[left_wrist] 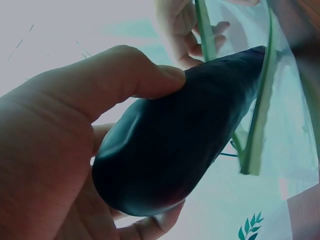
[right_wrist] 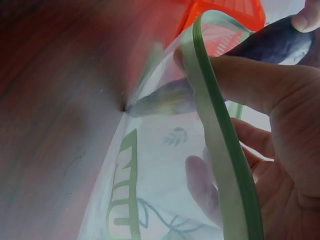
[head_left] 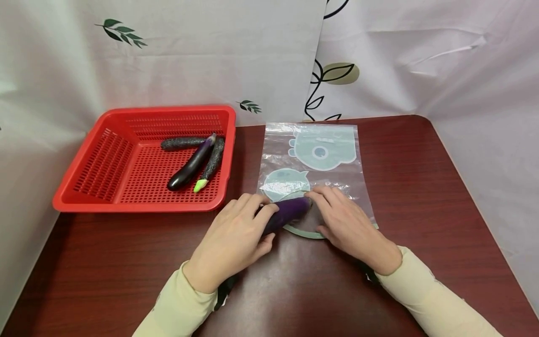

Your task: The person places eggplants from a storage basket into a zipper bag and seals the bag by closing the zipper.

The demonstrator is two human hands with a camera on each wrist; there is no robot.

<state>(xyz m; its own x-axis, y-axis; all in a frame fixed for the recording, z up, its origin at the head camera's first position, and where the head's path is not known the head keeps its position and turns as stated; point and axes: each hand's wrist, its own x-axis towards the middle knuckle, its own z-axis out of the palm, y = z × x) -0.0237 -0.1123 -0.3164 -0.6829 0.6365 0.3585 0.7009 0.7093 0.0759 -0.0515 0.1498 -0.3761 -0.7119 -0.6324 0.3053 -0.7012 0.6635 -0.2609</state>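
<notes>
My left hand point(head_left: 233, 236) grips a dark purple eggplant point(left_wrist: 165, 135) around its thick, rounded end, thumb on top and fingers beneath. The narrow end of the eggplant points right, inside the green-edged mouth of a clear zip bag point(head_left: 278, 157) lying on the table. Through the plastic in the right wrist view, the eggplant's tip shows past the bag's rim. My right hand point(head_left: 347, 222) is at the mouth, its thumb and fingers spread apart and reaching behind the green rim point(right_wrist: 215, 115), which stands away from the other side of the bag.
A red plastic basket point(head_left: 67, 203) stands at the left on the dark wooden table point(head_left: 421, 187). In it lie another eggplant point(head_left: 191, 166) and two dark bumpy cucumbers point(head_left: 181, 143), one with a bright green end. White patterned sheets point(head_left: 189, 61) hang behind the table.
</notes>
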